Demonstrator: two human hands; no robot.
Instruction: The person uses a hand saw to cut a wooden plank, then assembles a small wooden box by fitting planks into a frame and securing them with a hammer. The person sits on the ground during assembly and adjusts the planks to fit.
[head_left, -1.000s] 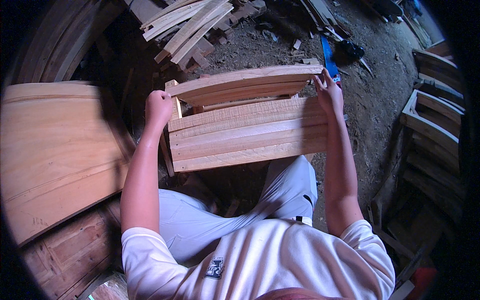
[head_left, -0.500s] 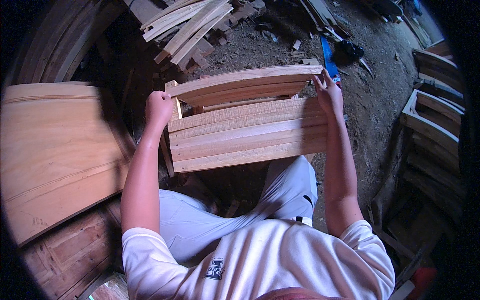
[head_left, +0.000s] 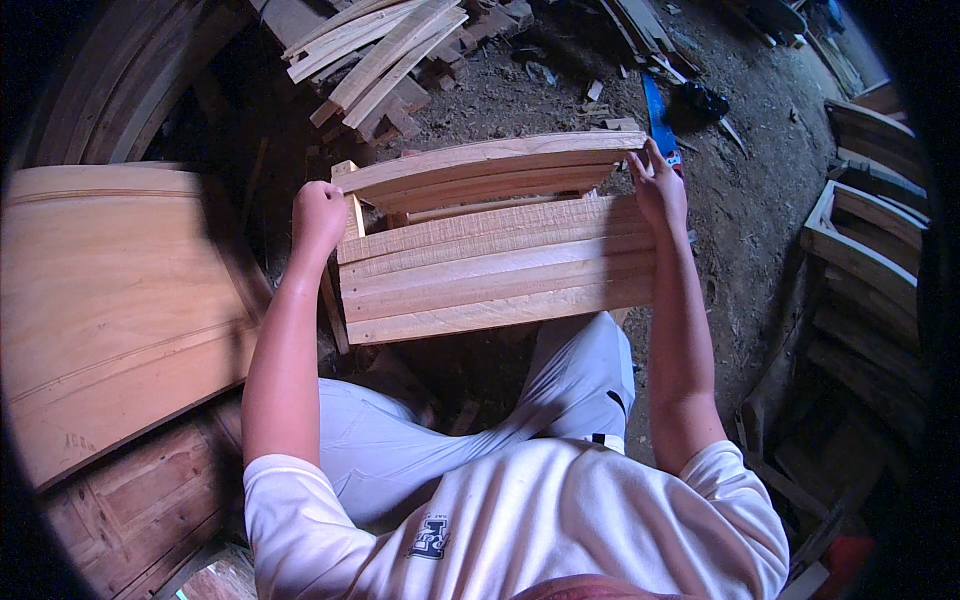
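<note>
A pale wooden slatted piece [head_left: 500,270], shaped like a small bench, stands in front of my knees. Its lower slats lie side by side, with dark nail spots at their left ends. Beyond a gap, a slightly curved wooden board [head_left: 490,158] runs along its far side. My left hand [head_left: 320,212] is closed at the board's left end, by a short upright post [head_left: 352,215]. At the right end my right hand [head_left: 660,188] grips the same board, fingers over its corner. Both thumbs are partly hidden.
To the left lies a large smooth wooden panel [head_left: 110,300] above a carved panel [head_left: 150,490]. Loose wooden strips [head_left: 395,60] are piled at the far side. A blue-bladed handsaw [head_left: 656,110] rests on the dirt floor beyond my right hand. Curved wooden frames [head_left: 865,240] stand at right.
</note>
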